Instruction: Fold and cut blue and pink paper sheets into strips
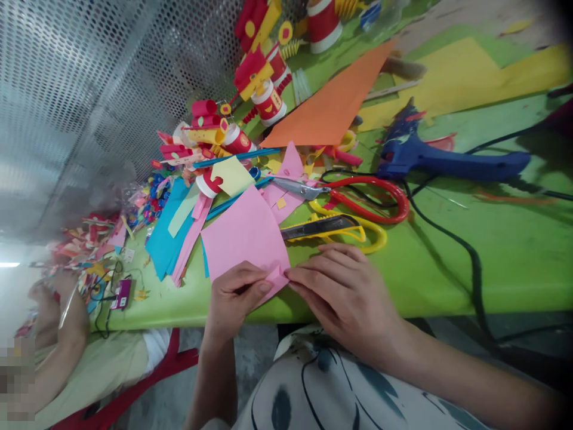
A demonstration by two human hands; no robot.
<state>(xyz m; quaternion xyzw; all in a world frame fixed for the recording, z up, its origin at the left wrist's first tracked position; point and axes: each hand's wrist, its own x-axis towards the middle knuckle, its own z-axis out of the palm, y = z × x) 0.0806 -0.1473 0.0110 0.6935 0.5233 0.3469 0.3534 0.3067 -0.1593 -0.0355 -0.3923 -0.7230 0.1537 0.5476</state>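
A square sheet of pink paper (244, 230) lies at the front edge of the table, its near corner folded over into a small flap. My left hand (239, 295) pinches the folded edge between thumb and fingers. At the other end of that fold, my right hand (344, 292) grips the tip of the paper with its fingertips. Just beyond the right hand lie a yellow-handled cutter knife (324, 228) and red-handled scissors (367, 194). More pink paper pieces (292, 164) and a pale yellow sheet (233, 176) lie behind the square.
A blue glue gun (452, 158) with a black cable (470, 257) rests at right. Orange paper (333, 101), yellow paper (456, 77) and blue paper (168, 233) cover parts of the green table (447, 257). Red-and-white paper-cup figures (268, 101) stand behind. Another person's arm (74, 316) is at left.
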